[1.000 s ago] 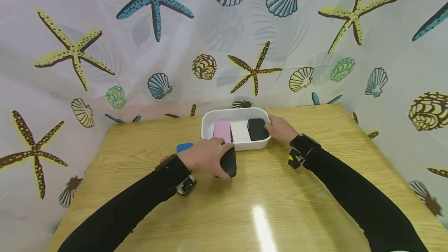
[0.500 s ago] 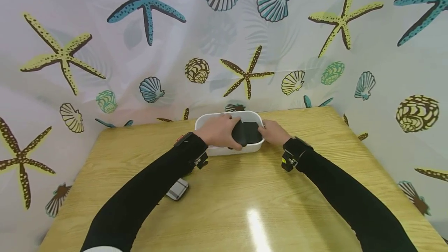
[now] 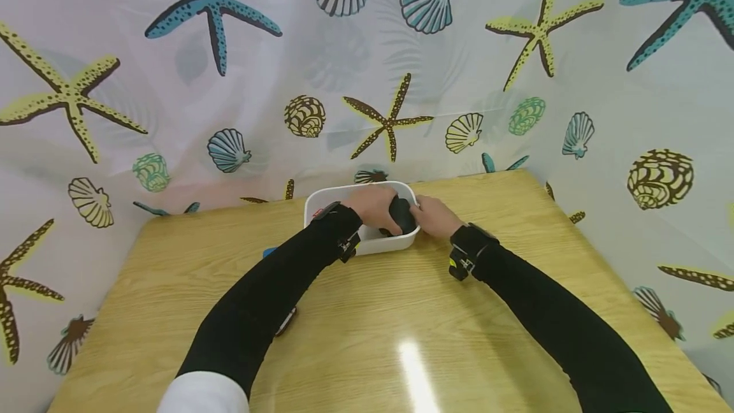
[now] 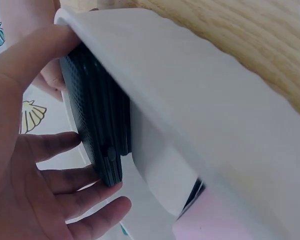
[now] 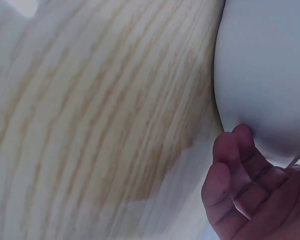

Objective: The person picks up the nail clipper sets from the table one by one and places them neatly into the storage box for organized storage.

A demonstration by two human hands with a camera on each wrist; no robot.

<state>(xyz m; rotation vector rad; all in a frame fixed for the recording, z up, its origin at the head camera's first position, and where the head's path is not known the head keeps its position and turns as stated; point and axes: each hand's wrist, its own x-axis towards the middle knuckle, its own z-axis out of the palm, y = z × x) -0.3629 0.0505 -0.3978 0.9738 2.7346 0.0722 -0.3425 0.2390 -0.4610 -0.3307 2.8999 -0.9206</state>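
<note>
Black case (image 4: 97,117) in left hand (image 3: 375,206), near right hand (image 3: 438,217), within white tray (image 3: 387,246).

Indoor tabletop filming spot, seemingly staged; whether in home, office or lab, cannot tell. Pale sheet (image 3: 344,75), printed with blue, yellow and brown starfish and seashells, hangs behind flat-topped, light-brown wood-grain table (image 3: 355,311) and along its left and right sides. White streak of glare (image 3: 417,371) on table's near part suggests artificial lighting. Small black camera units (image 3: 457,266), strapped to person's black-sleeved arms (image 3: 246,311) above table, point to recording setup.
</note>
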